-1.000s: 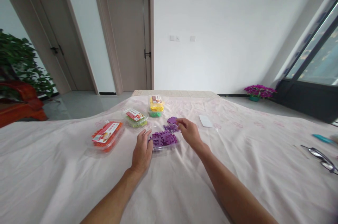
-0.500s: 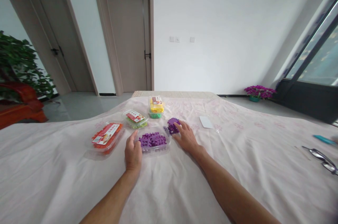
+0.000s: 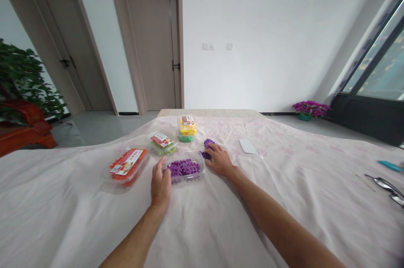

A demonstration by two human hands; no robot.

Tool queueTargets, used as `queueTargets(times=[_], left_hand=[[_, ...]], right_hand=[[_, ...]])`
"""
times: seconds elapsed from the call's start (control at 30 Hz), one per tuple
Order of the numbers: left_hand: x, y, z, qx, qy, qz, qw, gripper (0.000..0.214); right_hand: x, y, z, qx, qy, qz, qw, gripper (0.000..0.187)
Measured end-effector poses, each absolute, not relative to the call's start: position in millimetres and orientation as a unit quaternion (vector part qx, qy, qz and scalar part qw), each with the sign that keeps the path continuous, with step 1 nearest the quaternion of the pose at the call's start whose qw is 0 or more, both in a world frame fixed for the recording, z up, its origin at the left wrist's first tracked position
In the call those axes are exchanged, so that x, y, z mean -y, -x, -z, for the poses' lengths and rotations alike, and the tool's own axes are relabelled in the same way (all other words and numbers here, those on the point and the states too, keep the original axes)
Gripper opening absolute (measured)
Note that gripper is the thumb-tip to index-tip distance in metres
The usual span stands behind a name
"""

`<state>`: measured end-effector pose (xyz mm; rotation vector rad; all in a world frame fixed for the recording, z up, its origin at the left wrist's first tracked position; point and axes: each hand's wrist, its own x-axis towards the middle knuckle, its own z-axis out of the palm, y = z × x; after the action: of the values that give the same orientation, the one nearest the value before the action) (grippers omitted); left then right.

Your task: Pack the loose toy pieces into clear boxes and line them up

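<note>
A clear plastic box of purple interlocking pieces (image 3: 185,169) lies on the pale pink cloth (image 3: 202,213). My left hand (image 3: 160,184) rests against the box's left end, thumb on its rim and fingers curled at its side. To the right of the box my right hand (image 3: 220,160) lies palm down on loose purple pieces (image 3: 207,143), its fingers closed over them. How many pieces sit under the hand is hidden.
Three closed clear boxes lie to the left and behind: orange pieces (image 3: 128,163), green pieces (image 3: 162,141), yellow and green pieces (image 3: 187,127). A white card (image 3: 247,146) lies to the right. Glasses (image 3: 387,187) and a teal tool (image 3: 390,165) sit at the far right.
My left hand slid the purple box to the left and holds it there. My right hand came down from above the box onto the loose purple pieces beside it.
</note>
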<state>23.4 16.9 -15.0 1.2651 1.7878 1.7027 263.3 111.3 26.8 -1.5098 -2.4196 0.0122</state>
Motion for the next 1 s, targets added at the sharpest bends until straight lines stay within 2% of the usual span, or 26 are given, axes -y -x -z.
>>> queueTargets(times=[0.2,0.4,0.57,0.63,0.83,1.0], left_hand=[[-13.0,-34.2,14.8,-0.600,-0.479,-0.602,0.218,0.049],[-11.6,-37.9,15.5,-0.575,-0.510,-0.595,0.235,0.043],[-12.0,-37.8,15.1,-0.575,-0.513,-0.595,0.229,0.040],[-12.1,-38.1,14.7,-0.577,-0.516,-0.592,0.224,0.040],[-13.0,-37.7,16.2,-0.579,-0.525,-0.584,0.220,0.040],[-12.9,-37.9,14.3,-0.584,-0.525,-0.581,0.214,0.040]], right_hand=[[-100.8,-299.1,-21.1,0.846,0.505,-0.010,0.170,0.043],[-100.0,-314.7,-11.5,0.846,0.462,-0.022,0.264,0.043],[-105.1,-323.4,-5.9,0.797,0.511,-0.014,0.323,0.018],[-105.4,-327.5,-4.4,0.775,0.536,-0.015,0.334,0.016],[-105.6,-330.4,-3.1,0.661,0.621,-0.127,0.403,0.027],[-103.9,-317.5,-13.7,0.589,0.576,-0.301,0.479,0.039]])
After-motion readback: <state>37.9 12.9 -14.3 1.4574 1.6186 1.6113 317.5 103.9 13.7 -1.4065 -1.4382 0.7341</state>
